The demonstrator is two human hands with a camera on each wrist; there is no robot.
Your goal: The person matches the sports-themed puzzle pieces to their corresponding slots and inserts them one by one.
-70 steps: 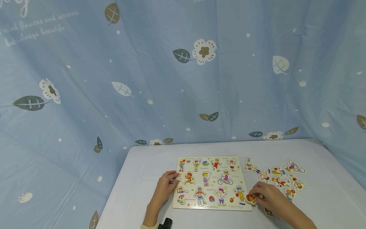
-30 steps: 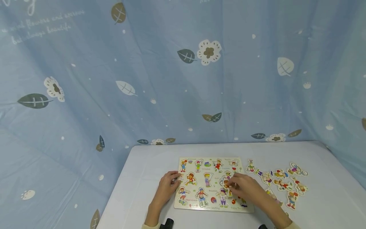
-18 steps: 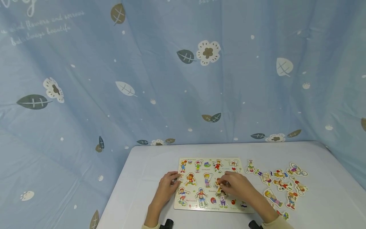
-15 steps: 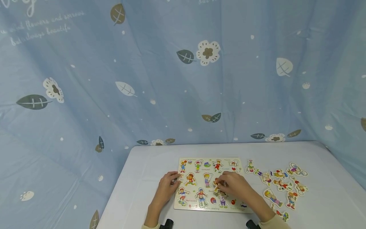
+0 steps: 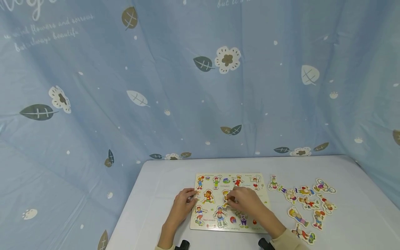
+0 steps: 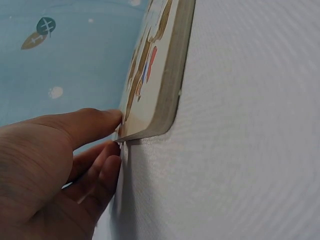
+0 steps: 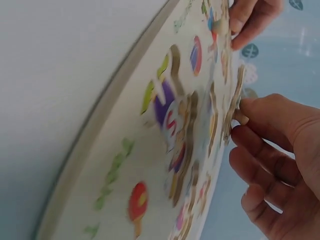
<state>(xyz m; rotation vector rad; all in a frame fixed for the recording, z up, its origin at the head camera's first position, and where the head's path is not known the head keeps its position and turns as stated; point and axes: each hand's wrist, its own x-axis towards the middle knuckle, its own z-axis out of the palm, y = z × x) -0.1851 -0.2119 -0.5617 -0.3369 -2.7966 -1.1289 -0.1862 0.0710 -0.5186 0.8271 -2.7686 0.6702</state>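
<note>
A wooden peg puzzle board printed with sports figures lies flat on the table. My left hand holds its left edge; in the left wrist view the thumb is at the edge, with the fingers curled below. Over the middle of the board, my right hand pinches a figure-shaped puzzle piece. In the right wrist view thumb and forefinger grip this piece by a small knob on its back, and it stands tilted close over the board's figures. My hand hides part of it.
Several loose figure pieces lie scattered on the white table right of the board, some touching each other. A blue patterned curtain hangs behind the table. Dark wrist cameras show near the front.
My right hand has carried the puzzle piece from beside the board's right edge leftward to its middle, uncovering loose pieces at the lower right. My left hand stays at the left edge.
</note>
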